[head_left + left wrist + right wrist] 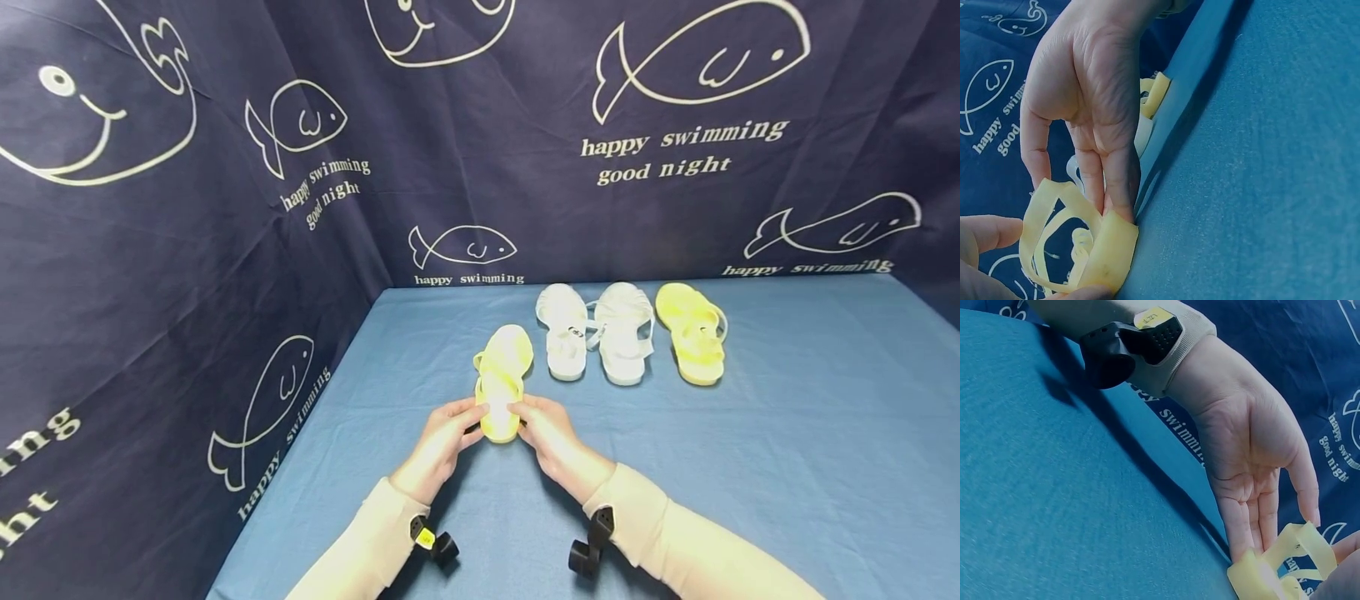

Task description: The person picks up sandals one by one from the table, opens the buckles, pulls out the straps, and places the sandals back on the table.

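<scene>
A yellow sandal [501, 375] lies lengthwise on the blue cloth, its near end toward me. My left hand [444, 435] pinches that end from the left, and my right hand [553, 437] pinches it from the right, thumbs on top and fingers below at the sides. In the left wrist view the sandal [1110, 253] shows its strap loops, with the right hand [1094, 87] beside them. The right wrist view has the left hand [1241, 437] at the sandal [1260, 575].
Right of the held sandal stand two white sandals [566, 333] side by side, then a second yellow sandal [693, 337]. Behind the blue cloth-covered table [787, 467] hangs a dark blue curtain [480, 150] with fish drawings, also along the left.
</scene>
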Motion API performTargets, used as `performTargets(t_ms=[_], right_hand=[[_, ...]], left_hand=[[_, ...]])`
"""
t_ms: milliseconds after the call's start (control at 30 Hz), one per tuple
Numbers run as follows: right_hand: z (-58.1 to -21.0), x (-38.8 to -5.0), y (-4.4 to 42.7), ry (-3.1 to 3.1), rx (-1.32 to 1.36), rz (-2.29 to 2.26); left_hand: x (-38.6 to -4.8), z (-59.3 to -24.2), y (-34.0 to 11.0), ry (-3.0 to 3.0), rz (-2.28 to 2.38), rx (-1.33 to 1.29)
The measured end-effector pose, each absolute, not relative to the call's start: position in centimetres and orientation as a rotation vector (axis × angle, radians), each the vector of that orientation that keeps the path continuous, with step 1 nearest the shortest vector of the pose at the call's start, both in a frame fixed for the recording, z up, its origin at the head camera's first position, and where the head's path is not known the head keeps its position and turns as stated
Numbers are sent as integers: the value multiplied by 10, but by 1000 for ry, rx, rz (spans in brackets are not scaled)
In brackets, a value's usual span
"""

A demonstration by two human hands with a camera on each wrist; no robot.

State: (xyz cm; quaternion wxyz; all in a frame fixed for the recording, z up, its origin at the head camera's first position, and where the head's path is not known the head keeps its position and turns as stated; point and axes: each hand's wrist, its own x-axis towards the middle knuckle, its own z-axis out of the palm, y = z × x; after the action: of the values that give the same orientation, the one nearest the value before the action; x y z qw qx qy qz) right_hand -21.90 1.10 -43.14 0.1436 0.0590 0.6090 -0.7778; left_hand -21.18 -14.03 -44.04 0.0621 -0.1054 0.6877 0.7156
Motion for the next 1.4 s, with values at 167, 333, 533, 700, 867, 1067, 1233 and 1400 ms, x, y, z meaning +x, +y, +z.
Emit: performTargets(t_ms=[167,333,533,700,867,1067,1233,1400], right_hand=[[-429,-225,11,1739,182,-2250],[-428,-231,12,1734,203,-2255],[-429,-238,12,1715,243,-2271],[-427,-246,13,1691,262,-2278],[-428,-255,14,1667,291,-2282],[-428,-262,14,1680,344,-2294],[-426,-268,12,1666,376,-2311],[-425,-274,9,1642,402,-2329]], left_hand=[[-216,-438,-139,2072,2173,-336],[-220,-439,-136,2062,2186,-343],[-225,-438,-131,2062,2193,-336],[-232,-437,-127,2073,2199,-352],[-239,-437,-124,2073,2202,-372],[-244,-438,-120,2059,2220,-363],[-250,-436,-119,2048,2221,-356],[-258,-435,-119,2040,2209,-381]])
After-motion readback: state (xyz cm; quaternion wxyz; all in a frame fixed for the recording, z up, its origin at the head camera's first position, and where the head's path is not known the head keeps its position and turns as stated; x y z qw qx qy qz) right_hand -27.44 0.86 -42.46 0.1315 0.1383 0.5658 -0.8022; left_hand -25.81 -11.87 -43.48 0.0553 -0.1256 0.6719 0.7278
